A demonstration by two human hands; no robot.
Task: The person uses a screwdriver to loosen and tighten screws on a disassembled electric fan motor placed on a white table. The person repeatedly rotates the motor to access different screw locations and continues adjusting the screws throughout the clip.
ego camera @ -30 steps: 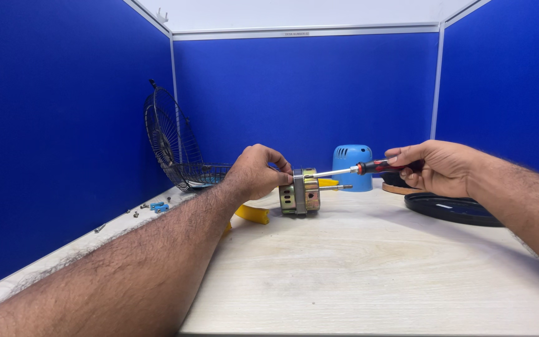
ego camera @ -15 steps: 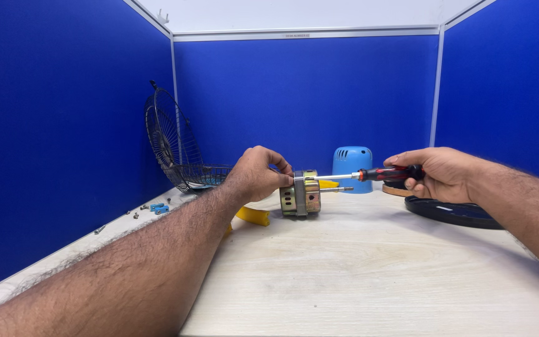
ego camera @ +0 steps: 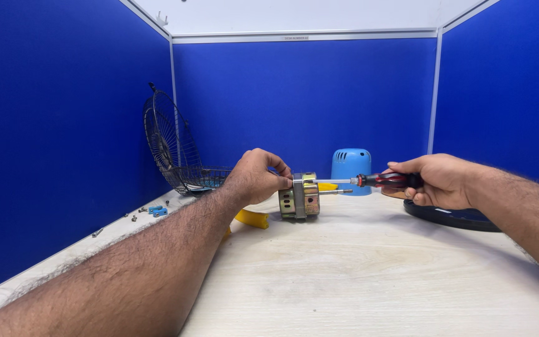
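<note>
A small metal fan motor (ego camera: 301,196) with a shaft pointing right stands on the pale wooden table (ego camera: 369,274). My left hand (ego camera: 256,177) grips the motor from the left and top. In my right hand (ego camera: 439,180) is a screwdriver (ego camera: 369,181) with a red and black handle, held level. Its tip points left and meets the top of the motor.
A black wire fan guard (ego camera: 171,145) leans against the left wall. A light blue plastic motor cover (ego camera: 351,166) stands behind the motor. A yellow part (ego camera: 252,218) lies left of it. A black ring (ego camera: 453,216) lies at right. Small screws and blue clips (ego camera: 155,211) sit at left.
My right hand has drawn a little to the right and down, and the screwdriver has levelled out with its tip still at the motor top. The left hand keeps its grip.
</note>
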